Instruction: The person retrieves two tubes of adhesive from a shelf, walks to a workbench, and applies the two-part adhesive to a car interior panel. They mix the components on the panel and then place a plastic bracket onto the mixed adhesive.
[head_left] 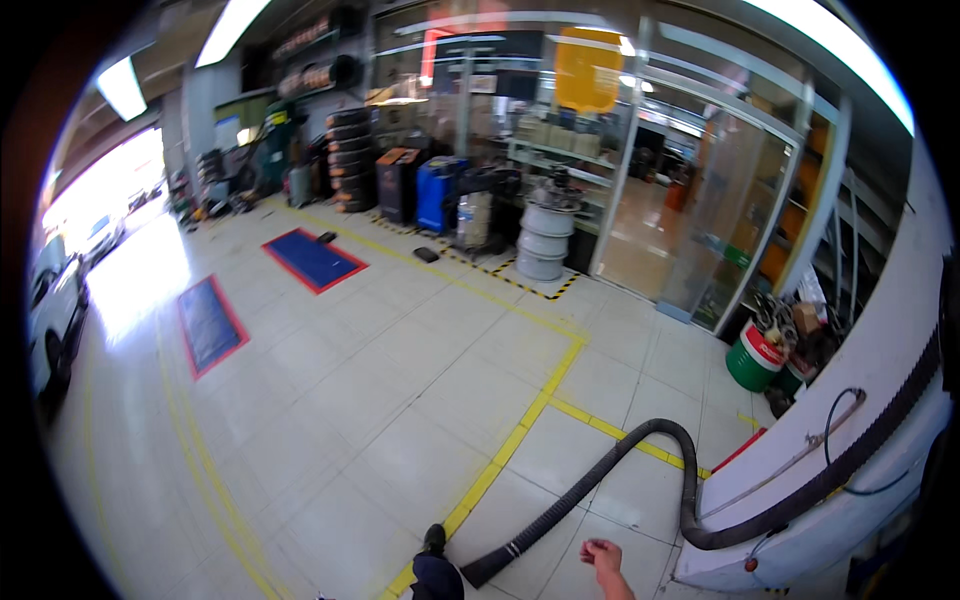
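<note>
Tiled floor (pixel 380 400), hose (pixel 689 500), right hand (pixel 602 556)

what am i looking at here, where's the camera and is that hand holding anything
There is no robot here, only a person's bare hands. The single picture comes from a wide camera worn on the head, so straight edges bend. The right hand shows at the bottom with nothing visible in it; the left hand is out of view. Left of the right hand, part of a black hose lies on the tiled floor. Farther off are blue panels with red edges and a stack of tires.
</note>
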